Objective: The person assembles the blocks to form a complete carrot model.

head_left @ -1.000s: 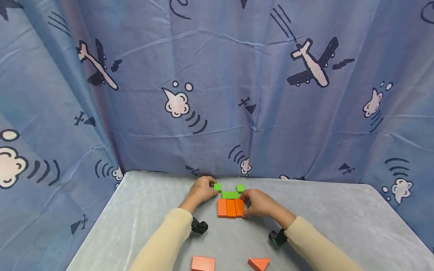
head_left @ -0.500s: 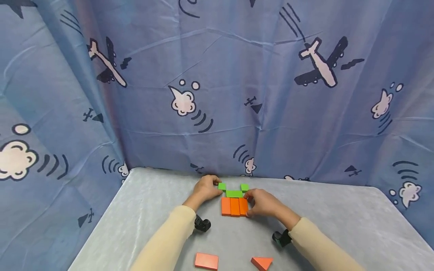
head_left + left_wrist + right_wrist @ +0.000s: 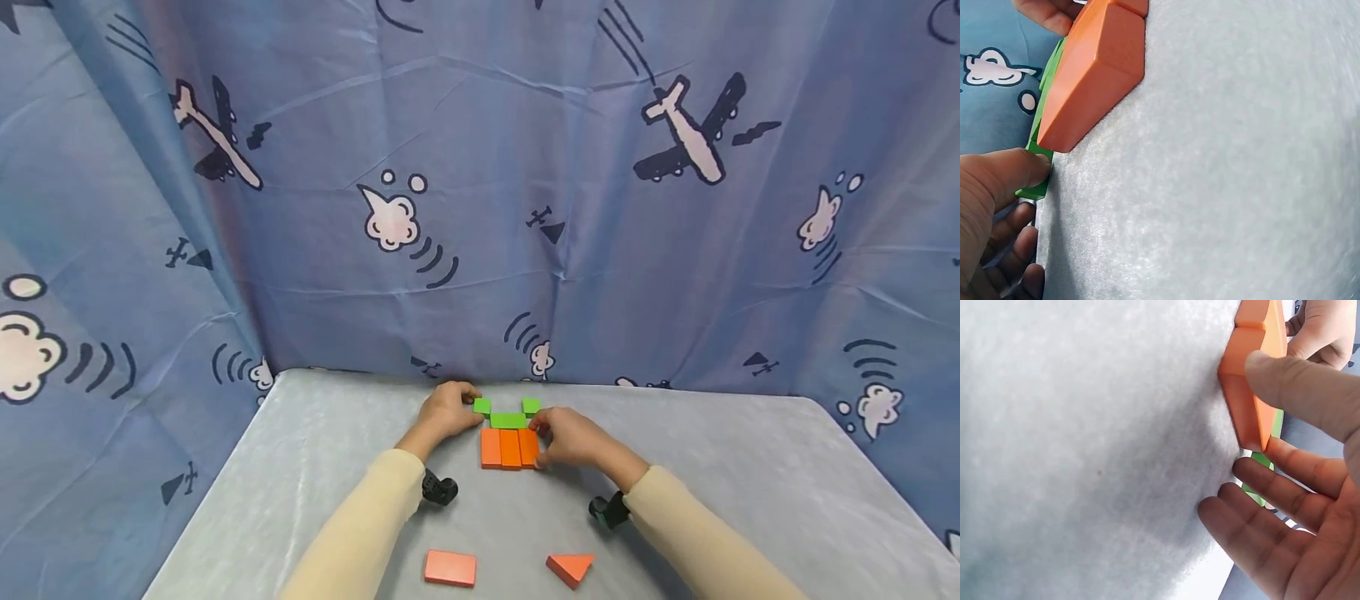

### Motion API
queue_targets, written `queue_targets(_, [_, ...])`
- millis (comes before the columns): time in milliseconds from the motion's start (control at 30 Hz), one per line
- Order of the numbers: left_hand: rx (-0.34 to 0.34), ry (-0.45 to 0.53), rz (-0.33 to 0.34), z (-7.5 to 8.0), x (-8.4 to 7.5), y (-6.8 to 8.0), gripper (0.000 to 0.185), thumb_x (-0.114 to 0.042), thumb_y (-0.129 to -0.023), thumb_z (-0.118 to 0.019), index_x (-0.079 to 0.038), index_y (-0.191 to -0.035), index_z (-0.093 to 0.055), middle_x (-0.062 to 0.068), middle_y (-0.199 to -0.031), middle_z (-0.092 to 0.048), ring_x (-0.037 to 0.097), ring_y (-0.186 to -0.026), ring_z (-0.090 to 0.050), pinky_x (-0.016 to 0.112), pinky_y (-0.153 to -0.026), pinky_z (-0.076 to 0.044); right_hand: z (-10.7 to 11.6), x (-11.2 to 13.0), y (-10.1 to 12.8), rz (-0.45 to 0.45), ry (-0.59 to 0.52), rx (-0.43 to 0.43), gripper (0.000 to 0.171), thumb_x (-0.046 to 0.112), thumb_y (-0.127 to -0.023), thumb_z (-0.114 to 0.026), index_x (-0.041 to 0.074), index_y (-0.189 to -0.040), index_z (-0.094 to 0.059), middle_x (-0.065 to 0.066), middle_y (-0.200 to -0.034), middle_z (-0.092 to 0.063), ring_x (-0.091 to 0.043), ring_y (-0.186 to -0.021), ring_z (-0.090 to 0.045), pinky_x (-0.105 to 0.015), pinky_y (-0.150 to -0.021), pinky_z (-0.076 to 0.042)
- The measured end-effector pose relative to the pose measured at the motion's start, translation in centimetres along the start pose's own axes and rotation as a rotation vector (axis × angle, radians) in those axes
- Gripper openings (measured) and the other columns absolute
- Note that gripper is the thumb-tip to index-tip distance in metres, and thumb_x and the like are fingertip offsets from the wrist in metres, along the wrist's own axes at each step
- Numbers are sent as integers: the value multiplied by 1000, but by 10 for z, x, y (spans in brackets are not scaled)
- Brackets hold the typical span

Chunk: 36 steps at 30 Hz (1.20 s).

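While both hands work at the far middle of the table [image 3: 315,467], a small flat figure of blocks lies between them, just below the centre of the head view. Three orange bars [image 3: 510,447] lie side by side, touching, as one slab; a green bar [image 3: 508,420] lies across their far ends, and two green cubes sit beyond it, the left cube [image 3: 482,406] and the right cube [image 3: 531,406] apart from each other like two horns.

The left hand [image 3: 444,412] pinches the left cube: its thumb [image 3: 1004,175] presses the near face and the curled fingers lie behind, apparently to nudge it square against the green bar. The right hand [image 3: 564,437] steadies the slab's right side, its thumb [image 3: 1297,387] laid on the outer orange bar and its fingers [image 3: 1272,506] spread and nearly straight along the table beside it, seemingly so the bars stay tight together; whether a fingertip touches the right cube I cannot tell.

At the bottom of the head view, well apart from the figure, lie a spare orange slab [image 3: 450,567] and an orange wedge [image 3: 570,569]. A blue curtain [image 3: 480,208] printed with planes hangs behind.
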<state>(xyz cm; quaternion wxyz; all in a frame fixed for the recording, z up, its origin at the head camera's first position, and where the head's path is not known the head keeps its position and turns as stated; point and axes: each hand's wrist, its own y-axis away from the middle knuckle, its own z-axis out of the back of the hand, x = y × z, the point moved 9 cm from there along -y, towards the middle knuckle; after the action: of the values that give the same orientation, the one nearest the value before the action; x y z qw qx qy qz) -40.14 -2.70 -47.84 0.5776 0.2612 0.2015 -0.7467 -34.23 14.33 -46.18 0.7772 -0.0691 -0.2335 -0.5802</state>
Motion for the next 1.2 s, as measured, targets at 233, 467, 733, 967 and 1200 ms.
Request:
queue_targets(233, [16, 9, 8, 3, 0, 0, 35, -27, -77, -80, -20, -111, -71, 0, -106, -68, 18, -99, -62, 36, -87, -50, -1, -1, -3, -17, 1, 25, 46, 15, -64, -88, 7, -105, -68, -3, -93, -65, -15, -82, -55, -36, -81, -50])
queue_targets(467, [7, 18, 24, 1, -1, 0, 35, -28, -78, -79, -19, -111, -70, 0, -106, -67, 18, -99, -62, 36, -87, -50, 3, -2, -1, -13, 9, 27, 46, 15, -65, -87, 7, -107, -68, -3, -93, -64, -16, -82, -54, -36, -80, -50])
queue_targets(733, [-2, 23, 38, -1, 1, 3, 34, -27, -77, -80, -20, -109, -71, -2, -102, -67, 16, -94, -61, 35, -83, -50, -1, 1, 2, -16, -11, 29, 45, 13, -64, -87, 6, -103, -68, -3, -90, -64, -16, -81, -54, -36, -79, -50])
queue_targets(967, [-3, 3, 45, 0, 1, 1, 35, -26, -76, -80, -19, -109, -70, -3, -99, -65, 14, -90, -60, 34, -81, -50, 0, 3, 2, -6, -1, 16, 45, 14, -63, -88, 6, -103, -68, -3, -90, -64, -16, -80, -54, -36, -79, -49])
queue_targets(1200, [-12, 21, 23, 10, -2, 5, 49, -22, -77, -80, -15, -122, -63, -1, -104, -62, 16, -91, -58, 35, -80, -49, 1, 2, -3, -14, 20, 10, 46, 15, -63, -89, 6, -103, -68, -3, -91, -64, -16, -82, -54, -37, -82, -50])
